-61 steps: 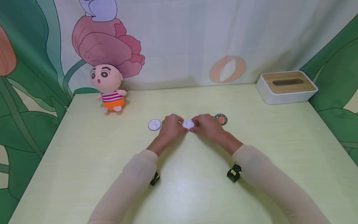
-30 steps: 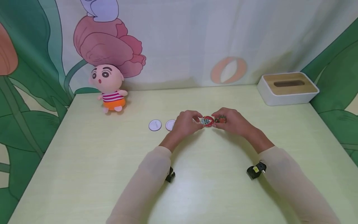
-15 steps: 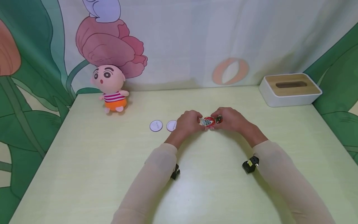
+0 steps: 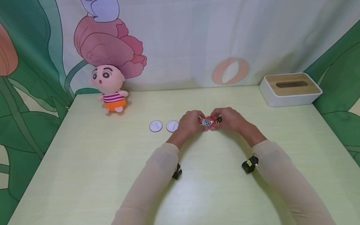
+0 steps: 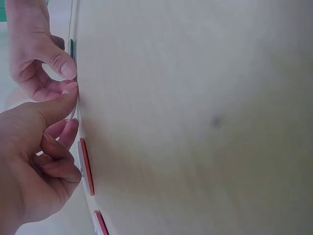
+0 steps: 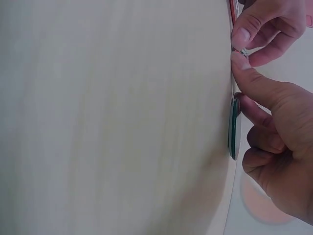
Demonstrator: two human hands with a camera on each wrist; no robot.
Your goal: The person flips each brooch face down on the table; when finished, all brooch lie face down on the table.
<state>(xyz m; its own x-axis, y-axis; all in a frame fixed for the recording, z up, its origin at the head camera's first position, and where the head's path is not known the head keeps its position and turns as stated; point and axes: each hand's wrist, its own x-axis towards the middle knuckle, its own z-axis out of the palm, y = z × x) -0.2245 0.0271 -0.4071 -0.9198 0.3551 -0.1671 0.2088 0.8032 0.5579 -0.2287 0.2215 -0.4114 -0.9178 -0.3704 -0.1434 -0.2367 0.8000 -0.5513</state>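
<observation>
A small round red disc (image 4: 209, 121) with a printed picture lies between my two hands. My left hand (image 4: 190, 122) pinches its left edge, while my right hand (image 4: 231, 120) pinches the right edge; the thumb tips nearly meet at the front. Just right of it, a dark green disc (image 4: 219, 119) is mostly hidden behind my right fingers; its green rim (image 6: 233, 132) shows flat on the table in the right wrist view. Left of my left hand are two white-faced discs, an outer one (image 4: 156, 126) and an inner one (image 4: 171, 126), each marked with a thin line.
A plush doll (image 4: 111, 89) in a striped top sits at the table's back left. At the back right stands a white tissue box (image 4: 289, 99) with a wooden lid. A printed curtain (image 4: 180, 47) hangs behind the pale table (image 4: 107, 168).
Both hands have moved right from a white-faced disc, which now lies second in the row, to the red one. Over the last second, the right hand has closed in leftward on the red disc.
</observation>
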